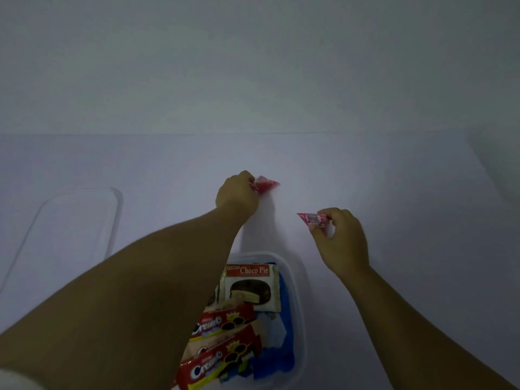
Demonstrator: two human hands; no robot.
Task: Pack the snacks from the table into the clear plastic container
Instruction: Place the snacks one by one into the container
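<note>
Nearest, at the bottom edge of the head view, the clear plastic container sits on the white desk, already part filled. Two red Creamo cookie packs lie slanted over one another at its near end, a Choco Pie packet lies flat at its far end, and blue wrappers show beneath them along the right wall. The left forearm crosses over the container's left side and hides that part.

Beyond the container, the left hand has its fingers curled around one end of a small pink candy wrapper, which is low over the desk; I cannot tell whether it touches. To the right and a little nearer, the right hand pinches another pink candy between thumb and fingertips, lifted off the desk.

Far left, the clear lid lies flat on the desk, well apart from the container.
</note>
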